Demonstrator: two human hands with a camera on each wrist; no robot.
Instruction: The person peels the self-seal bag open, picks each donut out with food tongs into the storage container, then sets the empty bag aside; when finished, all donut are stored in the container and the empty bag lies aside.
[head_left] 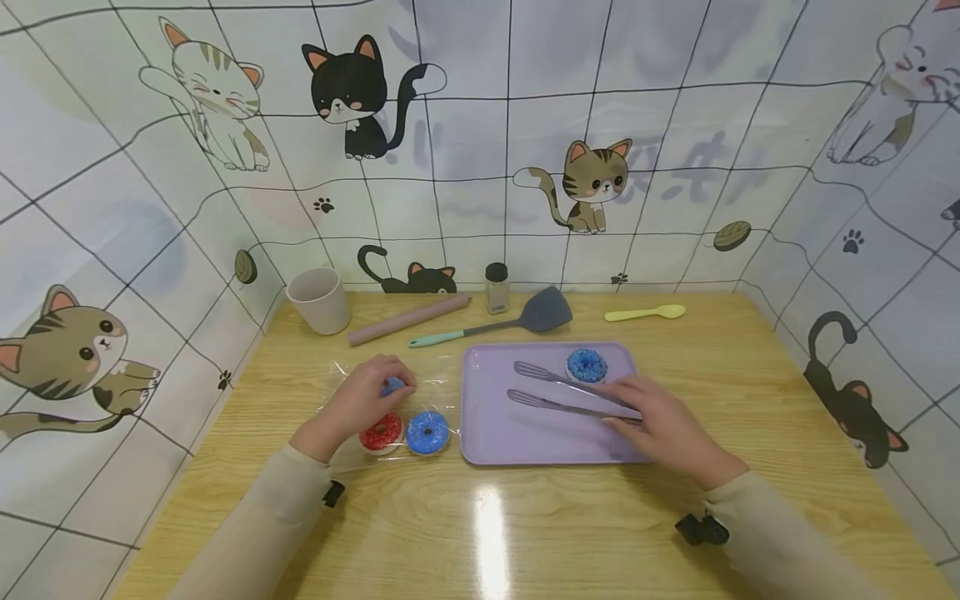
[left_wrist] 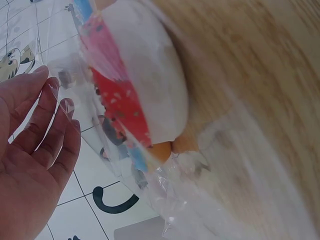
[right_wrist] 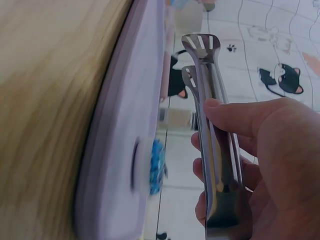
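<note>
Seen from above: wooden table [head_left: 525, 533] walled with cat-print sheeting. One blue donut [head_left: 587, 365] already on the lilac tray [head_left: 517, 433], at its far edge. Three others not yet across, all on a clear plastic bag [head_left: 352, 458] left of the tray: red donut [head_left: 382, 431], blue donut beside it [head_left: 427, 432], and a third, mostly hidden, under the left hand [head_left: 365, 397]. Left hand curled over that hidden donut; firm grip or light touch, cannot tell. Right hand [head_left: 660, 421] closed around metal tongs [head_left: 558, 393], tips parted and empty over the tray. Judged roughly a quarter done. Behind: cup [head_left: 318, 300], rolling pin [head_left: 408, 320], spatula [head_left: 495, 327], spice jar [head_left: 497, 287], yellow spoon [head_left: 645, 313].
</note>
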